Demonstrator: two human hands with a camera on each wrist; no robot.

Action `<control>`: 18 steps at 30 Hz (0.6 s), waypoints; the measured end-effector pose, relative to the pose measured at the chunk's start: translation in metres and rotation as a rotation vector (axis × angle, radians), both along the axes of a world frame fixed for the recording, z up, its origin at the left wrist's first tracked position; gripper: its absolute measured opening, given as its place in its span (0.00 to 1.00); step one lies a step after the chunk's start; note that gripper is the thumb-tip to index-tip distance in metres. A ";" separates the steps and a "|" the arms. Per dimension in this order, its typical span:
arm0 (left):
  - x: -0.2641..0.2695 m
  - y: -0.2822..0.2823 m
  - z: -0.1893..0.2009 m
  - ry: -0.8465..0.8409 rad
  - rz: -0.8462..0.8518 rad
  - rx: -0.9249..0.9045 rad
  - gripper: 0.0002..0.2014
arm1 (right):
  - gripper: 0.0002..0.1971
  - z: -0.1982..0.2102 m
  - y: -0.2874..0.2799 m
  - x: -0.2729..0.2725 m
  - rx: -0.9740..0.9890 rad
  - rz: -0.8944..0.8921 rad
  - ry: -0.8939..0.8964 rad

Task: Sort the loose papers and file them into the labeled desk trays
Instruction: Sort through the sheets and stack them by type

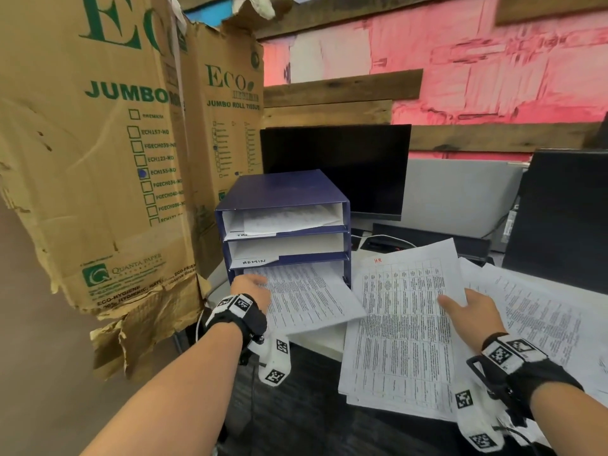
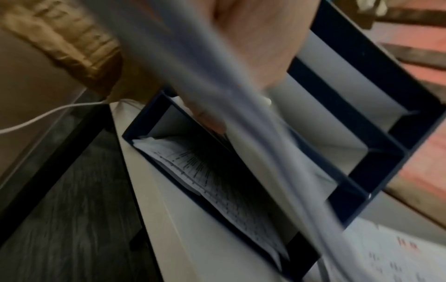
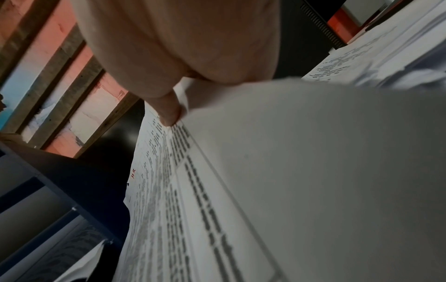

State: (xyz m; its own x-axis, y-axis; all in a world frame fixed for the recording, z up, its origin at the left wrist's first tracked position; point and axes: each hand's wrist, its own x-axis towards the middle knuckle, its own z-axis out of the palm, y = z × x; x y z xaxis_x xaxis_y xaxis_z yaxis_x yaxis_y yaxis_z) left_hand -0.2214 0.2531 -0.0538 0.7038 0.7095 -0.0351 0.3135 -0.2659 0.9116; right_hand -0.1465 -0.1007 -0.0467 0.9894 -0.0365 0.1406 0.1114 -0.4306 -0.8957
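Note:
A dark blue three-tier desk tray (image 1: pixel 283 192) stands on the desk; its middle tier carries a label reading ADMIN (image 1: pixel 254 261). My left hand (image 1: pixel 251 286) grips the left edge of a printed sheet (image 1: pixel 306 297) that sits halfway into the bottom tier. In the left wrist view the sheet (image 2: pixel 231 118) is blurred, and other papers (image 2: pixel 205 171) lie inside that tier. My right hand (image 1: pixel 467 312) pinches a stack of table-printed papers (image 1: pixel 404 327) marked HR in red, thumb on top. In the right wrist view the thumb (image 3: pixel 169 110) presses on the HR sheet (image 3: pixel 169 190).
Loose papers (image 1: pixel 539 317) spread over the desk at the right. A dark monitor (image 1: pixel 339 166) stands behind the tray, another black screen (image 1: pixel 559 218) at far right. Torn cardboard boxes (image 1: pixel 98 159) crowd the left side. The top tier holds a sheet (image 1: pixel 289 220).

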 end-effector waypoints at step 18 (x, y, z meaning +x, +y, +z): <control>0.037 -0.031 -0.001 0.793 -0.202 0.973 0.28 | 0.16 -0.012 0.004 0.024 0.004 -0.019 0.060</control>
